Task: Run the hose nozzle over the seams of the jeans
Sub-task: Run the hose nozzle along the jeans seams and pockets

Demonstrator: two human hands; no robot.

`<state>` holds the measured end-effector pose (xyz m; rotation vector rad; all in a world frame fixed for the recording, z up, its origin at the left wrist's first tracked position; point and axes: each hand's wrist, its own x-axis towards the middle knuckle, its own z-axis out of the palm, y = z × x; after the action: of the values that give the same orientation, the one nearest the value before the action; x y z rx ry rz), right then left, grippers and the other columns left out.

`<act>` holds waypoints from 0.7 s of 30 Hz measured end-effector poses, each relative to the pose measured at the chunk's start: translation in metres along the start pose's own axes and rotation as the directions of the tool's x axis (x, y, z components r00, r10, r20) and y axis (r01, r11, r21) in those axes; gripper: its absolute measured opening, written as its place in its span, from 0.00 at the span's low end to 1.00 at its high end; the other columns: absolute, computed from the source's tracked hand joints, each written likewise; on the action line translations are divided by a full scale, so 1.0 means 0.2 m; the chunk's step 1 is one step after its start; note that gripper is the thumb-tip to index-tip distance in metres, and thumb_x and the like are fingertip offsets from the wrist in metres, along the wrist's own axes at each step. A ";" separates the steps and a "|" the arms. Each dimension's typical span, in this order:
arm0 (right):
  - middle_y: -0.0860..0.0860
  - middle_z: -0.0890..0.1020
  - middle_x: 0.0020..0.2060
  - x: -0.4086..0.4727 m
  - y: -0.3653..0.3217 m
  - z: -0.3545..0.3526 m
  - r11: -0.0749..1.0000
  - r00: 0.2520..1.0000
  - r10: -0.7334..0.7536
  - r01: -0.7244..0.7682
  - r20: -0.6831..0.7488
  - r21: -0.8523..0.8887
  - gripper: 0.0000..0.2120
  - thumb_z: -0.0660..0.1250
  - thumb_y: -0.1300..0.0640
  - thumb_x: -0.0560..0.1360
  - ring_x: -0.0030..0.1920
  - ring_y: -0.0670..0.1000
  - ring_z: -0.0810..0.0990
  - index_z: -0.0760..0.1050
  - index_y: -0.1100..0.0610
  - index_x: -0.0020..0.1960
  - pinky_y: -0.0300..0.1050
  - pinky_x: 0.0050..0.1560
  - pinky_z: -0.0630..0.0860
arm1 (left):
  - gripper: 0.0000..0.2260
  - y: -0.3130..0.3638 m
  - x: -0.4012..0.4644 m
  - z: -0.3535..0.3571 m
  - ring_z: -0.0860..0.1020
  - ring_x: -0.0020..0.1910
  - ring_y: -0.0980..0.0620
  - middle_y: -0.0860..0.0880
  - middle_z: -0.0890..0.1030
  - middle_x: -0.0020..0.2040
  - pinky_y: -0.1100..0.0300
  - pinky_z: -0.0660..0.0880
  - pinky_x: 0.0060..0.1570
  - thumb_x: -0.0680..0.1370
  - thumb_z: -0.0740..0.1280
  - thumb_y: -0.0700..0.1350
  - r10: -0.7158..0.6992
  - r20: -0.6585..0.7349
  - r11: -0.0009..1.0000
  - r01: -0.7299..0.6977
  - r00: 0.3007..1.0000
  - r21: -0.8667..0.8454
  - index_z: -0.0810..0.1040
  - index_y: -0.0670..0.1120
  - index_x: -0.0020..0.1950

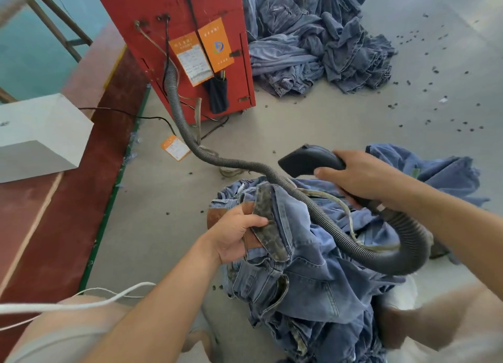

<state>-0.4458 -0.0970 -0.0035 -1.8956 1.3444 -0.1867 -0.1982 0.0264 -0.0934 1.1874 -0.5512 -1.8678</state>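
Right hand (362, 175) wrapped round the black nozzle (304, 160), held up clear of the fabric, mouth pointing left. Left hand (234, 233) pinches the jeans (307, 275) at the waistband, thumb on top. Jeans crumpled in lap, ribbed hose (294, 188) draped across them.

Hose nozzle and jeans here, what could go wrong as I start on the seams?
The hose loops across the jeans between both hands, so it may drag or bunch the fabric. The nozzle, gripped by the right hand, is off the cloth and could miss the waistband that the left hand holds.
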 end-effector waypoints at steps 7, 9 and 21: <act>0.48 0.81 0.28 -0.04 -0.05 0.14 0.974 0.983 -0.119 0.142 0.137 -0.174 0.11 0.66 0.38 0.78 0.24 0.48 0.79 0.74 0.44 0.50 0.41 0.25 0.75 | 0.14 0.02 0.02 -0.04 0.85 0.52 0.39 0.36 0.84 0.55 0.45 0.83 0.50 0.76 0.64 0.32 0.005 0.028 0.991 -0.001 1.000 -0.134 0.83 0.40 0.58; 0.49 0.80 0.31 -0.02 -0.05 0.13 0.978 0.997 -0.081 0.076 -0.015 -0.192 0.11 0.66 0.41 0.80 0.26 0.49 0.79 0.75 0.48 0.53 0.45 0.28 0.77 | 0.14 0.02 0.02 -0.05 0.84 0.55 0.38 0.36 0.84 0.58 0.44 0.82 0.54 0.76 0.64 0.34 -0.004 0.047 0.984 0.012 0.999 -0.175 0.84 0.40 0.59; 0.47 0.80 0.30 -0.04 -0.04 0.15 0.967 0.995 -0.103 0.104 0.016 -0.231 0.10 0.67 0.40 0.80 0.25 0.46 0.79 0.74 0.47 0.51 0.39 0.26 0.72 | 0.19 0.06 0.03 -0.05 0.82 0.61 0.37 0.35 0.81 0.63 0.42 0.80 0.59 0.80 0.62 0.42 -0.058 0.020 0.957 0.061 0.998 -0.282 0.78 0.35 0.67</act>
<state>-0.4272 -0.0745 -0.0150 -2.1625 1.3120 -0.0809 -0.1853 0.0157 -0.0930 1.0123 -0.2447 -1.9300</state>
